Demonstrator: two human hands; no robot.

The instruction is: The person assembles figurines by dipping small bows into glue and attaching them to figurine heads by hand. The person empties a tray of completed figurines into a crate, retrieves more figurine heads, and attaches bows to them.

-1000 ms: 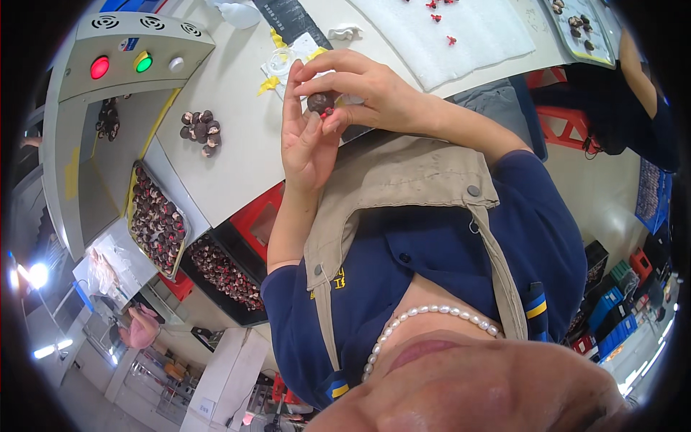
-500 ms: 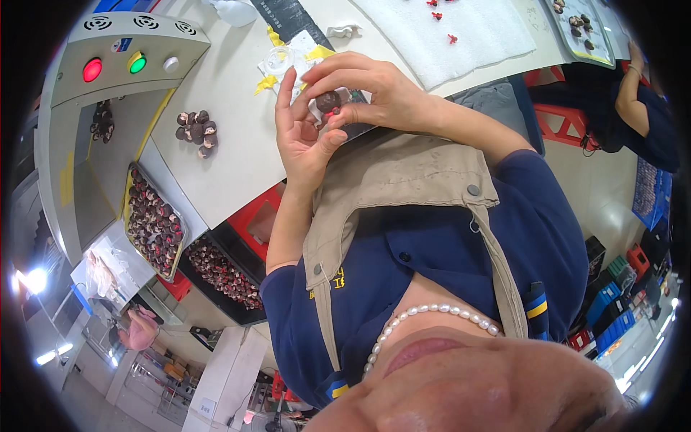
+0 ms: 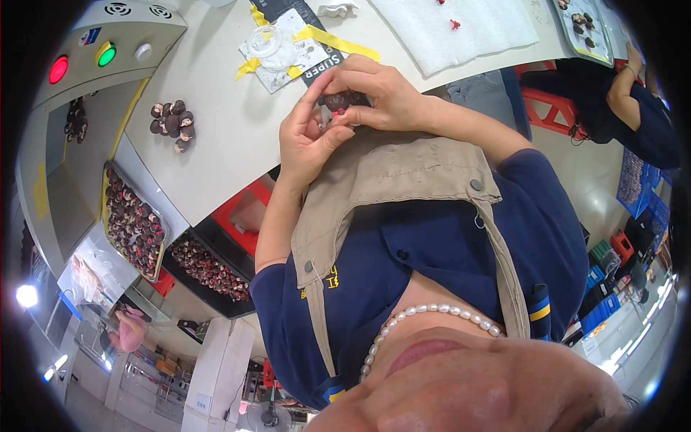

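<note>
Fingers of both your left hand [image 3: 306, 137] and right hand [image 3: 381, 97] pinch one small dark part [image 3: 340, 99], held above the white table [image 3: 230, 129] edge (red bit showing underneath). Loosen either pinch and it probably drops off the table.

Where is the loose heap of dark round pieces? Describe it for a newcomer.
Start at the grey control box with the red and green lights, left of the white table. Beside it on the tabletop sits the heap. Unlike the pieces filling the trays below the table's edge, or the dark piece pinched between left hand and right hand, it lies loose and untouched.
</note>
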